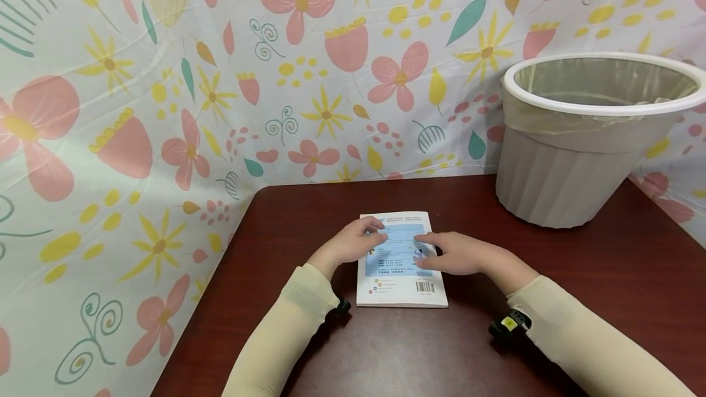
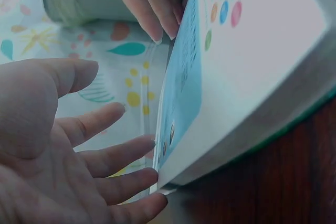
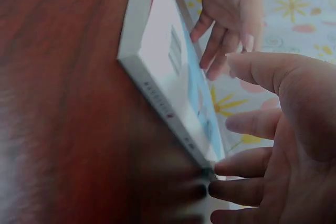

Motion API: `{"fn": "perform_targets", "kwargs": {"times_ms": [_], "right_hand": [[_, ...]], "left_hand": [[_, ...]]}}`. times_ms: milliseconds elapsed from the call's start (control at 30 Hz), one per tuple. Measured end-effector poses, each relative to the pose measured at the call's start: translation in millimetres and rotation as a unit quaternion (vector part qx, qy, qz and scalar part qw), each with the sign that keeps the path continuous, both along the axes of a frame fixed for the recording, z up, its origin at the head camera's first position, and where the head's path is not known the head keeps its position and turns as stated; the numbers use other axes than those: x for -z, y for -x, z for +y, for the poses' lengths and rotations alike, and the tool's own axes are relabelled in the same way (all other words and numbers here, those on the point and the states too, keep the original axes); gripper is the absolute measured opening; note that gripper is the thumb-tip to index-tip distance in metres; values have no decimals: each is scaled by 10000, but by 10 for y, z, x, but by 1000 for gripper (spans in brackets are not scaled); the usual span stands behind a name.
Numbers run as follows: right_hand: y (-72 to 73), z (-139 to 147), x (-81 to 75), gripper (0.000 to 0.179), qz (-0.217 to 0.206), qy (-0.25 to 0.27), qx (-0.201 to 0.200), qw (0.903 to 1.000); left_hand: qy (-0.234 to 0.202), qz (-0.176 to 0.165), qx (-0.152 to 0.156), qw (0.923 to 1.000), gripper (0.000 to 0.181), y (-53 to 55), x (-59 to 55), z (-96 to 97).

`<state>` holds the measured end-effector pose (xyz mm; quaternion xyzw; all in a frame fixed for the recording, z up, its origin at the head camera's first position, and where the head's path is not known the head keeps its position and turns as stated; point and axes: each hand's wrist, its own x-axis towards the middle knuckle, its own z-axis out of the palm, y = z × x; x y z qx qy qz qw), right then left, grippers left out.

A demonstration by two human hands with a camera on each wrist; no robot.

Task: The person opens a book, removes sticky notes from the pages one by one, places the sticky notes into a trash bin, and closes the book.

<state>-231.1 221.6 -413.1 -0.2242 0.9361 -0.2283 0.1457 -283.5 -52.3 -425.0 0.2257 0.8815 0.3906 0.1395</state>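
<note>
A white paperback book [image 1: 397, 291] with a pale blue panel and a barcode lies flat on the dark table, closed. My left hand [image 1: 352, 241] is at its left side, fingers spread and slightly bent. From the other side, my right hand [image 1: 462, 253] reaches over the right part of the cover with thumb and fingers apart. In the left wrist view, the left fingertips [image 2: 152, 174] are at the edge of the book [image 2: 257, 72]; contact is hard to tell. The right wrist view has the right fingertips [image 3: 223, 167] beside the spine [image 3: 163, 106]. Neither hand grips it.
A grey waste bin [image 1: 557, 170] with a white rim and a clear liner stands at the back right of the reddish-brown table [image 1: 298, 231]. Behind and to the left hangs a flower-patterned cloth [image 1: 220, 78]. Each wrist wears a dark strapped device [image 1: 508, 323].
</note>
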Motion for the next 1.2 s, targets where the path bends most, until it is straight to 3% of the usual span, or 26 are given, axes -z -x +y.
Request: {"fn": "perform_targets", "kwargs": {"times_ms": [167,367,567,800,1000,1200], "right_hand": [[-74,73,73,79,-87,146,369,9992],[-130,54,158,80,-316,410,464,9976],[-102,39,193,72,-487,1290,552,9889],[-69,56,172,63,-946,2228,775,9672],[-53,62,177,55,-1147,3318,1119,9297],[-9,9,206,56,-1070,3593,1943,9065]], "left_hand": [[46,-83,143,9999,47,-66,-12,42],[99,-34,270,9996,50,-78,-2,62],[185,-64,317,9993,47,-78,4,55],[224,-125,388,9989,48,-74,14,37],[336,-88,469,9983,45,-70,11,48],[491,-1,479,9976,31,-60,13,59]]}}
